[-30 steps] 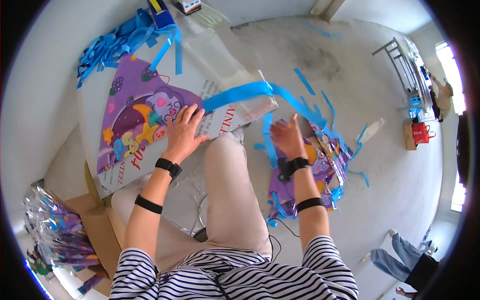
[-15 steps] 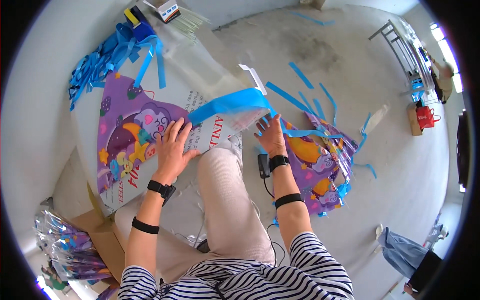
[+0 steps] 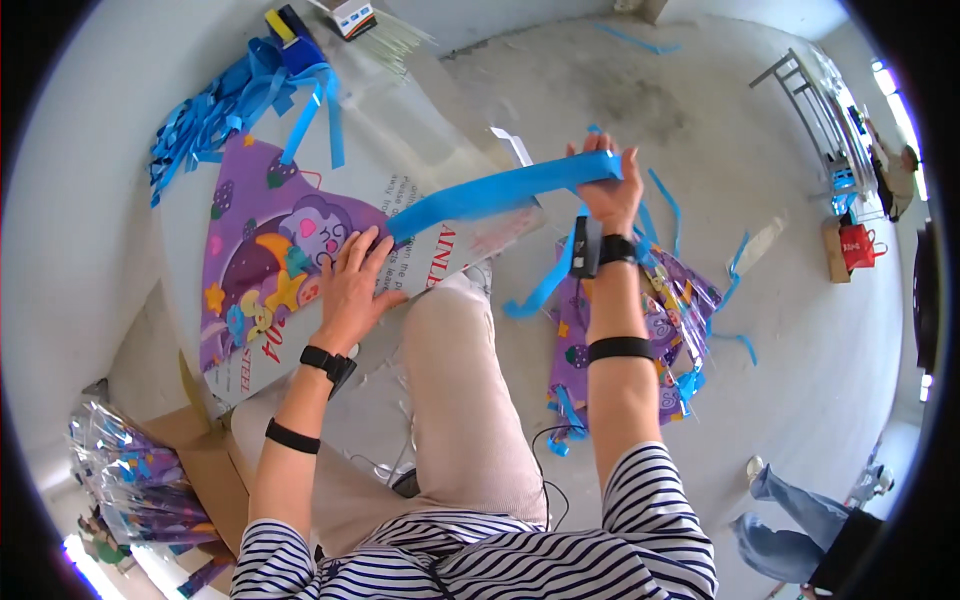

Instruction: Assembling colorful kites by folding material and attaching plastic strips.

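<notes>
A purple printed kite-like sheet [image 3: 240, 250], bearing cartoon fruit and stars, lies flat on a pale board [image 3: 375, 125] at my left. My left hand [image 3: 355, 285] rests on its right part, fingers stretched out and pressing down. From the sheet's right corner a wide blue ribbon [image 3: 490, 192] runs up to the right, drawn fairly straight. Its far stretch is in my right hand [image 3: 612, 200], whose fingers are bent round it. A loose blue end [image 3: 540, 290] hangs below that hand. How the ribbon joins the sheet is not clear.
On the board's far end are heaped blue ribbons [image 3: 210, 120], a tape dispenser [image 3: 290, 40] and thin sticks [image 3: 400, 45]. More purple sheets with ribbons [image 3: 572, 365] lie on the floor at right. A cardboard box [image 3: 212, 460] stands lower left. Another person [image 3: 790, 520] is lower right.
My right hand has moved up and to the right and closed on the blue ribbon, which is now straighter. The left hand has stayed on the sheet.
</notes>
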Tool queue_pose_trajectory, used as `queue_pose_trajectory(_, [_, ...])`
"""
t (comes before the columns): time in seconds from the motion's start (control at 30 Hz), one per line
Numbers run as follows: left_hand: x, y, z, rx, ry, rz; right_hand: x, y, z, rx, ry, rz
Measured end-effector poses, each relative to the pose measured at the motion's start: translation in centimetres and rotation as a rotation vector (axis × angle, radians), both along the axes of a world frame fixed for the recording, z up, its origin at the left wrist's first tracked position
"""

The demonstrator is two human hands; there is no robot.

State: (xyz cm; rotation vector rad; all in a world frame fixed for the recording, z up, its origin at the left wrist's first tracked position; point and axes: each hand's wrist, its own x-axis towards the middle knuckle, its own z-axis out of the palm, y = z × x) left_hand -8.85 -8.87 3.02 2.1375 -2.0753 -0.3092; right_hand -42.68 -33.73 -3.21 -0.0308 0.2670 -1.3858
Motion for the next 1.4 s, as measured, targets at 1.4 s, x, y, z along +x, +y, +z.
queue_pose_trajectory(1.4, [3.0, -4.0, 4.7, -0.119, 0.502, -0.096, 6.7, 1.6, 46.3, -0.630, 1.012, 0.207])
